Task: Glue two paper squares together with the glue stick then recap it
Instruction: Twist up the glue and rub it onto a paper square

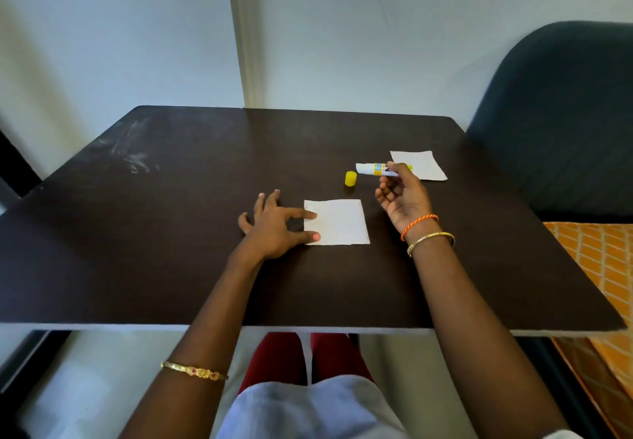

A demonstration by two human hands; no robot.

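Dark table (171,233), blue chair (565,113)

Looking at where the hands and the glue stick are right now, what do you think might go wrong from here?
1. The small yellow cap stands loose on the dark table near the right hand; a brush might knock it away.
2. The left hand pins only the near white paper square's left edge, so gluing may drag it.
3. The white glue stick is pinched near one end and could slip.

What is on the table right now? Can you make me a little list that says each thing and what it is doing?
left hand: fingertips press near paper square flat
right hand: holds glue stick, uncapped, lying sideways above the table
yellow cap: stands alone on table
far paper square: lies beyond the right hand
gluing: not started
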